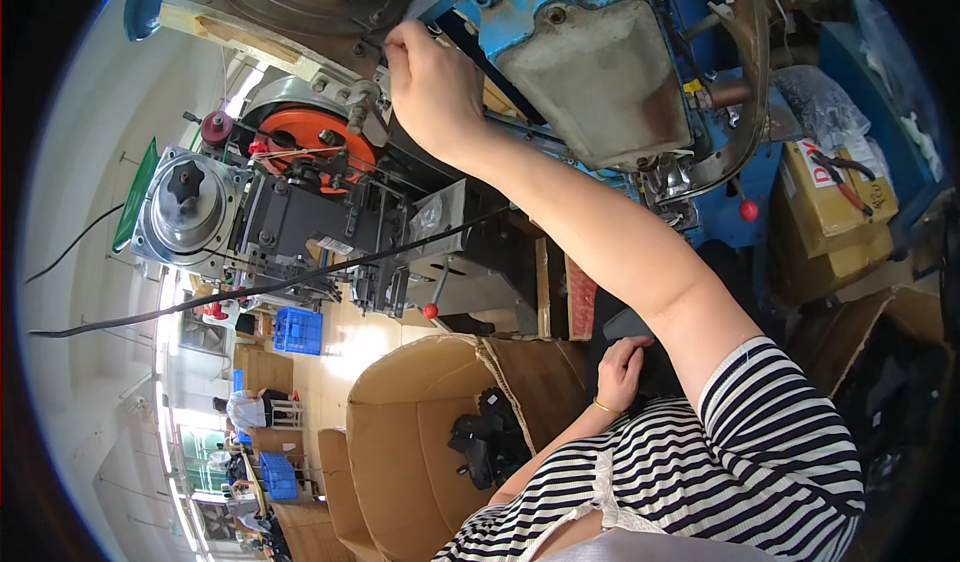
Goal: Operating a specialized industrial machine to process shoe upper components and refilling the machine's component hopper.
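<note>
My right arm stretches up and across to a machine, where my right hand (432, 87) is closed at the edge of a round metal plate (310, 2) with bolts around it. Its thumb and fingertips pinch together there; whatever is between them is too small or hidden to make out. Low by my lap, my left hand (621, 374) has curled fingers against dark material. A flat dark grey piece (626, 324) lies right by its fingertips. I cannot tell exactly what this hand grips.
A blue machine head with a grey cover (600, 87) hangs over my arm. Left stands a machine with an orange wheel (310, 142). A black cable (270, 287) crosses midway. An open cardboard box (410, 402) holds black items. Pliers (845, 177) lie on a carton (825, 212).
</note>
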The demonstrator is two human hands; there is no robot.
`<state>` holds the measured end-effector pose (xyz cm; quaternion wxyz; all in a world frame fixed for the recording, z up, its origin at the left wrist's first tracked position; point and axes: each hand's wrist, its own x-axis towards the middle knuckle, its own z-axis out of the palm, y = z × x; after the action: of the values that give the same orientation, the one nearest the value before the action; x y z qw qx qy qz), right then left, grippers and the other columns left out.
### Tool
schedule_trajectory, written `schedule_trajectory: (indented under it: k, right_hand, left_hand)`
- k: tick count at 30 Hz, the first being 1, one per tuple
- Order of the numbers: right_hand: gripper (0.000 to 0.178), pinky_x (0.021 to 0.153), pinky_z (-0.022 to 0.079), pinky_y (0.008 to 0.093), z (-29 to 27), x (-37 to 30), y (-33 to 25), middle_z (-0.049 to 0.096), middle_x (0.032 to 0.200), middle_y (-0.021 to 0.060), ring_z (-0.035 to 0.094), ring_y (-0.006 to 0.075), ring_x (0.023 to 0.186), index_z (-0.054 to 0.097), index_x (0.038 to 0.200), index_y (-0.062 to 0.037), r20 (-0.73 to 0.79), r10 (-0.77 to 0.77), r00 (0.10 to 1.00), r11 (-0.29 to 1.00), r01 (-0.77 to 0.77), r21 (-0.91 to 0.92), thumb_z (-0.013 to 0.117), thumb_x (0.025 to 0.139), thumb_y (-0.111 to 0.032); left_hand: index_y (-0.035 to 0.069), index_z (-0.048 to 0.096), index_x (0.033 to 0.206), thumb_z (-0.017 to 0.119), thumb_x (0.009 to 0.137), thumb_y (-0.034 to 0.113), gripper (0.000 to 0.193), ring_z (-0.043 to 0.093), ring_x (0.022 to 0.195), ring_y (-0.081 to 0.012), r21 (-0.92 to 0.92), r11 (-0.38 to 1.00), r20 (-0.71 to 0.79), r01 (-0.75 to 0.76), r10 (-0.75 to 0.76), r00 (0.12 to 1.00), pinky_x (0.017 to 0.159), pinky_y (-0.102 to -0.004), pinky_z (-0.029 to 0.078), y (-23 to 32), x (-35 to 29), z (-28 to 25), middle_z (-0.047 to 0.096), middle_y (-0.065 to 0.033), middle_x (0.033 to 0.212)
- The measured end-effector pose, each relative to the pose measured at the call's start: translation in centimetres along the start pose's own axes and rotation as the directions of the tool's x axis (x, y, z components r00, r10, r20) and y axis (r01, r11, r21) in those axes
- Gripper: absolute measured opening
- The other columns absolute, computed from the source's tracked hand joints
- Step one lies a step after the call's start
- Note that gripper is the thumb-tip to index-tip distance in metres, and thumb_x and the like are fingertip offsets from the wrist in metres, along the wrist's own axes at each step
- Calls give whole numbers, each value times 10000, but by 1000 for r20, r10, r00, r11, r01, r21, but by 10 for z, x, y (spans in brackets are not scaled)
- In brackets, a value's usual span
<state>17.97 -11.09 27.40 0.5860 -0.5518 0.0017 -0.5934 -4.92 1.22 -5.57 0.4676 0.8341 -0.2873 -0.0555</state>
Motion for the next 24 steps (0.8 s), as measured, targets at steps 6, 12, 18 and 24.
schedule_trajectory:
  k: [6,12,18,24]
  right_hand:
    - [118,653,503,501,3,13,-9,683,755,175,668,402,730,628,973,-94,10,36,999,999,-36,28,559,960,-189]
    - [89,609,508,471,-7,-11,13,677,726,174,674,386,691,615,957,-70,7,-46,999,999,46,-19,581,950,-152]
    - [83,596,499,487,6,2,3,672,709,170,663,399,663,586,971,-72,-45,-55,997,998,55,0,579,952,-152]
    - [77,561,488,492,13,14,-3,659,685,177,656,397,639,576,984,-68,-8,-94,996,993,94,-72,563,956,-138]
  left_hand:
    - [10,681,1040,539,910,39,195,648,915,-315,-28,999,-23,-28,28,999,827,-367,496,-4,1,1,691,-138,974]
    - [5,682,1039,539,911,30,193,658,917,-311,-23,1000,13,14,-14,1000,833,-363,506,-5,2,-2,697,-141,974]
    - [-5,677,1042,539,913,27,191,658,915,-305,-59,998,7,-8,9,1000,825,-357,507,-3,3,0,699,-142,977]
    - [-6,669,1036,534,915,31,185,647,887,-322,-68,998,16,17,-16,1000,799,-369,501,-13,2,3,683,-155,945]
